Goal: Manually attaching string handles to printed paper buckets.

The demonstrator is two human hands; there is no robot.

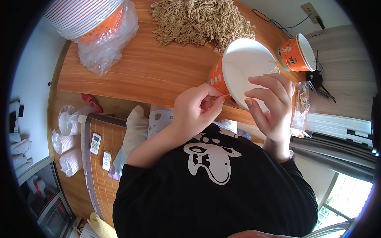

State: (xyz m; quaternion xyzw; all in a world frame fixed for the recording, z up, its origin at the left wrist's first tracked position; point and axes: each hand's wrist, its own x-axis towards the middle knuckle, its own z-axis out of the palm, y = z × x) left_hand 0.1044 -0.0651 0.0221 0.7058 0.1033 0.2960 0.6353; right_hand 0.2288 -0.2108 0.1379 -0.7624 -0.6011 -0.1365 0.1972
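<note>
An orange paper bucket (217, 76) with a white inside stands tilted toward me at the table's front edge. My left hand (198, 105) is at the bucket's near left side, its thumb and forefinger pinched on a thin tan string. At the right of the bucket's mouth is my right hand (274, 101), its fingers curved and apart with nothing visible between them. A short bit of string pokes out at the far right of the rim. A large heap of tan strings (202, 22) lies behind the bucket.
On the wooden table (131, 67) stand a plastic-wrapped stack of buckets (85, 20) at far left and another orange bucket (295, 53) at far right. A clear plastic box (302, 109) sits right of my hand. Lower left are wrapped white stacks (69, 142) and a remote control (95, 143).
</note>
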